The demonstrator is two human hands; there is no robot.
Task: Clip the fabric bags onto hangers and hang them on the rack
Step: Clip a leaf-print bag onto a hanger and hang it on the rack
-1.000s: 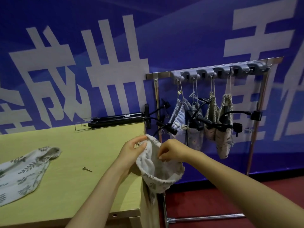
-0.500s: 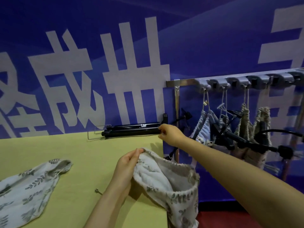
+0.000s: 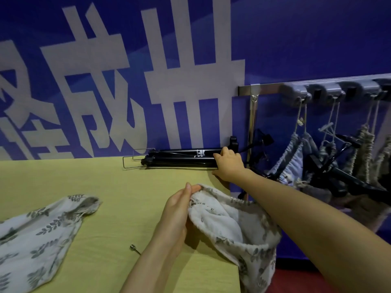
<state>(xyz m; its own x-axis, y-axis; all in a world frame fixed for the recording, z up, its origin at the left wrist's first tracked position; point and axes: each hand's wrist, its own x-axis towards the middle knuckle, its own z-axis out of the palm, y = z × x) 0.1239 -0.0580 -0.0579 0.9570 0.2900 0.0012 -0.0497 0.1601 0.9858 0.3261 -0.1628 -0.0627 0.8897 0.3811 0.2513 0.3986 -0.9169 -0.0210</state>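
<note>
I count two leaf-print fabric bags at the bench [image 3: 118, 208]: one loose bag [image 3: 40, 231] lies flat at the near left, and my left hand [image 3: 176, 216] pinches the rim of the held bag [image 3: 234, 227], which droops over the bench's right edge. My right hand [image 3: 228, 166] is curled onto the right end of the black hangers [image 3: 182, 158] stacked at the far edge. One small metal pin [image 3: 134, 248] lies near. On the rack [image 3: 317, 89] at right, several bags already hang; I cannot count them exactly.

Both forearms bare, no sleeves visible; left hand [image 3: 176, 216] and right hand [image 3: 229, 164] ungloved, ringless.
</note>
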